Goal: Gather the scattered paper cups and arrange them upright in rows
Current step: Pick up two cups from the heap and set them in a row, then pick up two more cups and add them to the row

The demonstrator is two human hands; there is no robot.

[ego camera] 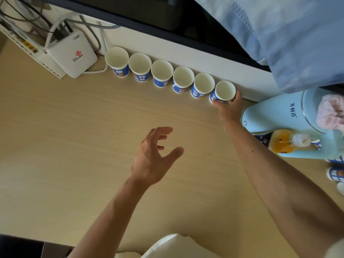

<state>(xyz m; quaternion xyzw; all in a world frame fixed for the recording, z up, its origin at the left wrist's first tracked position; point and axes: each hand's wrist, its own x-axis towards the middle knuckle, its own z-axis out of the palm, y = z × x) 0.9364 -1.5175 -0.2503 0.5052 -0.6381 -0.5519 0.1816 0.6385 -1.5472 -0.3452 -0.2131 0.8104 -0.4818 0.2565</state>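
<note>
Right hand [228,107] grips the upright sixth cup [223,91], mouth up, left of kettle [290,120] marked 万利达; left hand [154,155] hovers spread, empty.

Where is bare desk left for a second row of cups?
Free: the wide desk strip in front of the cup row, from the router to the left hand. Crowded: right edge, around the kettle and loose cups.

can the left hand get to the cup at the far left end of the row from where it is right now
Probably yes. The left hand hovers open and empty over bare table, and nothing lies between it and the leftmost cup. The white router box stands just beside that cup, so approach from the front.
</note>
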